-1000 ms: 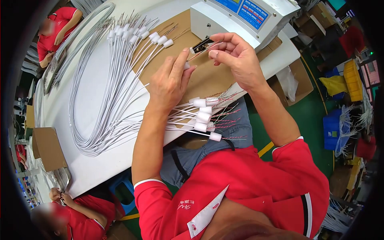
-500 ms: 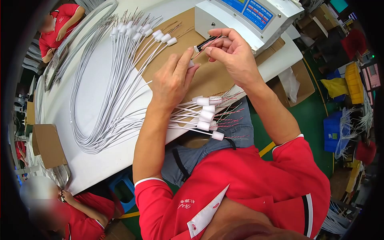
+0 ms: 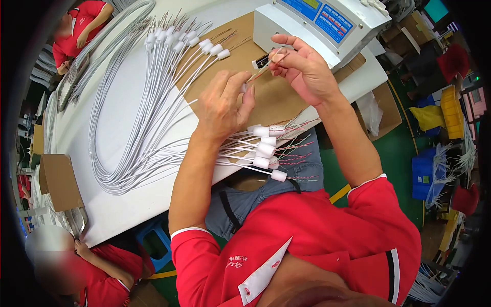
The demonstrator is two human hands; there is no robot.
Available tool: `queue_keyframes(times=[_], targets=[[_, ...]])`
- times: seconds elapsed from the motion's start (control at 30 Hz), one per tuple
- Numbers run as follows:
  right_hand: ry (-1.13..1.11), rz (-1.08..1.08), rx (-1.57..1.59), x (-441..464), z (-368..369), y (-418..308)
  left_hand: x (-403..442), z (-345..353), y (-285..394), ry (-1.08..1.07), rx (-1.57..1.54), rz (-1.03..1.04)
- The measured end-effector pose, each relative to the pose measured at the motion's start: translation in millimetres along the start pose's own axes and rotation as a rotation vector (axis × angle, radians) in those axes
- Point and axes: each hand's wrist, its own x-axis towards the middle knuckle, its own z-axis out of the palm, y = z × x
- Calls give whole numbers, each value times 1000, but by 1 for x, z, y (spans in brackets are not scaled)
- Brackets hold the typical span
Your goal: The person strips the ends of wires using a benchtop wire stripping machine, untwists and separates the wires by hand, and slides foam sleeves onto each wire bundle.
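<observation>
My left hand (image 3: 221, 102) pinches a white cable end, whose white sleeve (image 3: 244, 88) shows at the fingertips. Thin coloured wires (image 3: 262, 70) run from it to my right hand (image 3: 305, 66), where thumb and forefinger are closed on them. Behind the wires, a black part (image 3: 262, 62) sits at the base of the white machine (image 3: 291, 31). A looped bundle of white cables (image 3: 146, 110) lies to the left, its sleeved ends (image 3: 174, 38) fanned out at the top. More sleeved ends (image 3: 265, 150) with twisted wires lie by the table's near edge, below my left hand.
Brown cardboard (image 3: 240, 41) covers part of the white table (image 3: 123, 215). An open carton (image 3: 386, 110) stands right of the table, another (image 3: 61, 181) at the left. Two co-workers in red sit at the left, one top (image 3: 84, 25), one bottom (image 3: 110, 271). Blue bins stand far right.
The wires between my hands now look spread apart, and my right hand's grip on them has shifted slightly. The table and machine have moved a little to the right in view.
</observation>
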Motion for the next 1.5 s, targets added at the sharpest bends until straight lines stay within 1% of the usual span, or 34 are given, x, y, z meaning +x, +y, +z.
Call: queue_keyframes(times=[0.1, 0.2, 0.3, 0.4, 0.43, 0.53, 0.6, 0.63, 0.73, 0.8, 0.9, 0.93, 1.0, 1.1, 1.2, 1.3, 1.4, 1.5], targets=[[-205, 117, -34, 1, -9, -7, 3, -1, -5, 1, 29, 111], [-295, 150, -152, -3, -8, -12, 2, 0, -4, -47, 12, 56], [-263, -74, -517, -8, 1, -11, -1, 2, -8, -81, -48, -8], [-186, -366, -657, -8, 9, -2, -5, 7, -10, -81, -169, -192], [-156, -396, -675, -7, 8, 1, -5, 7, -9, -92, -194, -222], [-25, -180, -545, -8, 13, 1, -4, 5, -6, -108, -268, -300], [-53, -102, -357, -5, 4, 7, -4, 5, -6, -92, -309, -341], [-66, -64, -265, -3, 0, 9, -3, 4, -7, -84, -313, -330], [-68, 92, -80, -1, -4, 7, -3, 5, -8, -65, -337, -325], [-67, 139, -9, -2, -3, 8, -5, 6, -8, -59, -358, -358], [-64, 183, 38, -2, -2, 7, -6, 7, -17, -79, -143, -177], [-62, 192, 45, -2, -2, 7, -6, 7, -16, -56, -101, -152], [-16, 126, -61, -1, 0, 12, -5, 7, -14, -8, -18, -101], [25, 58, -137, -2, 2, 17, -5, 9, -11, 52, -219, -183], [48, 34, -163, -5, 4, 20, -3, 5, -8, 26, -322, -280], [46, 11, -171, -5, 5, 22, -4, 4, -6, 23, -364, -400], [43, -28, -206, -5, 7, 23, -4, 6, -6, 39, -422, -439], [43, -87, -277, -4, 8, 25, -4, 6, -6, 11, -427, -467]])
